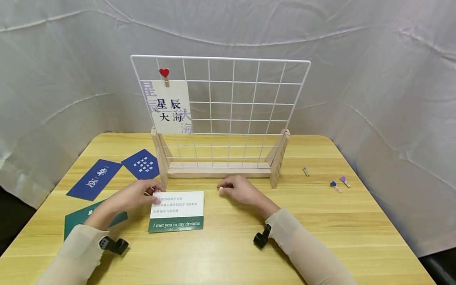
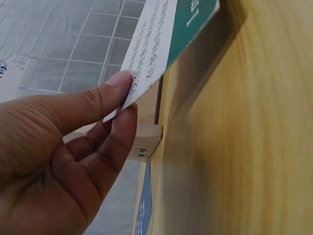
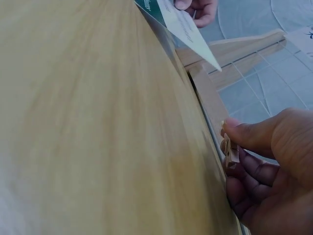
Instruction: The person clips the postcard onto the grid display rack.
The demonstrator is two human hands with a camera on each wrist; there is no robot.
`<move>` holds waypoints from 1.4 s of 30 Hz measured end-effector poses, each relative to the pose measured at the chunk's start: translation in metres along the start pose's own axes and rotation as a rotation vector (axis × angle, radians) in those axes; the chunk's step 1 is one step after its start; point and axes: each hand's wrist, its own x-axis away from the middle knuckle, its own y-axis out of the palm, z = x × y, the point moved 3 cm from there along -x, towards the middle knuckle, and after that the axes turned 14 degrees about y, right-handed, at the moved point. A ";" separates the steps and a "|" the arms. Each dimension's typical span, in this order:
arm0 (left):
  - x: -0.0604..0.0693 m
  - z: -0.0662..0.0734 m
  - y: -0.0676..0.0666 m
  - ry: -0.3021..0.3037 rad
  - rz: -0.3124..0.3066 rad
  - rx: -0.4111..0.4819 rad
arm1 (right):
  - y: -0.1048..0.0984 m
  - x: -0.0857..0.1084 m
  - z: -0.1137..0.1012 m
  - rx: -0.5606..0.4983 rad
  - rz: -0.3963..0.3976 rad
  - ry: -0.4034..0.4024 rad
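Between thumb and fingers, my left hand pinches the left edge of a white and green card. In the left wrist view the card is tilted, its lower edge close above the table. My right hand holds a small wooden clothespin in its fingertips, just in front of the rack's base. Behind both hands stands a white wire grid in a wooden stand. A red heart clothespin fastens a white printed card at the grid's upper left.
Two blue cards lie on the table's left, with a green card partly under my left forearm. On the right lie a plain clothespin, a blue heart clothespin and a purple heart clothespin. Grey cloth surrounds the table.
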 end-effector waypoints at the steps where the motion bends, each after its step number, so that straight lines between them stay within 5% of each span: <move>1: 0.000 0.000 0.000 0.009 0.001 0.007 | 0.000 0.000 0.000 -0.010 -0.002 0.002; 12: 0.003 0.004 -0.006 -0.001 0.017 0.079 | -0.008 0.002 0.001 -0.088 -0.022 0.017; 32: 0.004 0.019 -0.017 0.042 0.095 0.089 | -0.024 0.002 0.001 -0.143 0.025 0.038; 42: 0.005 0.023 -0.019 0.013 0.127 0.040 | -0.034 0.005 -0.002 -0.153 0.050 0.039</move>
